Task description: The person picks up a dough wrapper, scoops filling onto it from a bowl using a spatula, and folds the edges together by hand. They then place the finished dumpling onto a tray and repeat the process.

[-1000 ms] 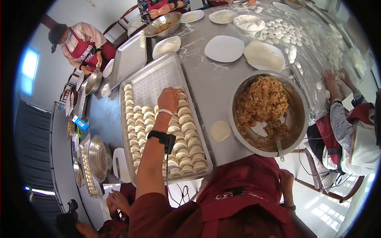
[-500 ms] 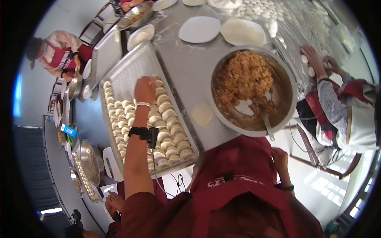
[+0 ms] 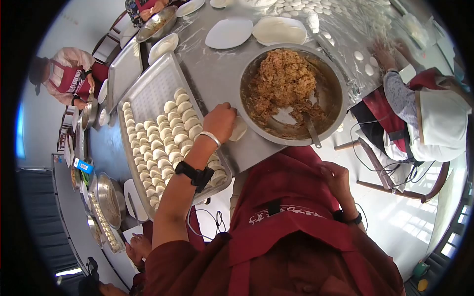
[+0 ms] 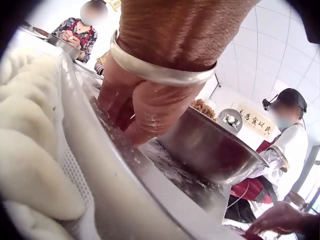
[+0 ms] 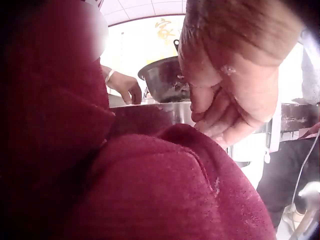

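Steel tabletop point(image 3: 217, 69) fills the head view, where my left hand point(image 3: 219, 121) reaches past the right rim of the dumpling tray point(image 3: 148, 89) to the dough wrapper point(image 3: 240, 130). The wrapper lies at the hand's 3 o'clock in the narrow strip between tray and filling bowl point(image 3: 340, 93), handy to both, I judge, while my right hand point(image 3: 338, 180) rests at 5 o'clock on the red apron point(image 3: 291, 197). Left wrist view: the fingers point(image 4: 142, 117) point down onto floured steel with little room either side, and I cannot tell whether they pinch the wrapper or only touch it. Right wrist view: loosely curled fingers hold nothing, parked against the apron below the table edge.
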Motion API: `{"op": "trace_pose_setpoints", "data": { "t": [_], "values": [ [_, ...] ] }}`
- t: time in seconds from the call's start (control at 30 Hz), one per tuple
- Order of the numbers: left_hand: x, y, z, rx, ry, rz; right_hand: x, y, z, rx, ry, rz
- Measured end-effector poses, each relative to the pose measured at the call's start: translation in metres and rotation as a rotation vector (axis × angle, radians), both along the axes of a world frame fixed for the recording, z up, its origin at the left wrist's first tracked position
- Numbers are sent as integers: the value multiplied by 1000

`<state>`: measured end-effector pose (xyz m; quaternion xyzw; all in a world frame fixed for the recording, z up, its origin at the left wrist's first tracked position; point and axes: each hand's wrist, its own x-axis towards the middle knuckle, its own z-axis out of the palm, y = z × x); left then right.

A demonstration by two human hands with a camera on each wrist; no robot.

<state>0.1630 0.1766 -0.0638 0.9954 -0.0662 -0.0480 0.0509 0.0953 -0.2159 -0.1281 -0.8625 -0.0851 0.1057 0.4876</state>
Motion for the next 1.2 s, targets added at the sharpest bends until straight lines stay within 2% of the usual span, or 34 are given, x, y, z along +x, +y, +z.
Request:
{"op": "trace_pose_setpoints", "data": {
  "t": [0.13, 0.2, 0.27, 0.33, 0.47, 0.57, 0.67, 0.77, 0.87, 0.97, 1.0, 1.1, 1.2],
  "values": [
    [4, -7, -4, 26, 32, 65, -8, -7, 9, 21, 55, -35],
    [11, -11, -2, -30, 191, 215, -9, -8, 13, 19, 86, -30],
    [16, -7, -14, 9, 218, 247, -7, -5, 17, 44, 94, 1],
    [16, -13, -2, 29, 245, 243, -5, 0, 22, 103, 92, 37],
    [3, -22, 1, 15, 80, 192, 2, 16, 35, 220, 128, 131],
    [-2, -28, -5, -3, 18, 250, 5, 32, 41, 299, 141, 209],
    [-4, -30, 4, -53, 125, 338, 7, 48, 45, 333, 157, 282],
    [-9, -25, -15, 88, 2, 262, 2, 57, 48, 340, 202, 333],
    [-25, -38, 5, 51, -12, 244, 2, 66, 58, 308, 253, 362],
    [-48, -60, 29, -37, -29, 194, 0, 73, 64, 327, 317, 310],
    [-56, -66, 33, -139, -35, 172, -2, 75, 64, 343, 341, 281],
    [-82, -82, 40, -488, -13, 143, -8, 85, 52, 602, 407, 185],
    [-103, -96, 42, -850, 54, 180, -7, 92, 67, 728, 479, 294]
  ]
}}
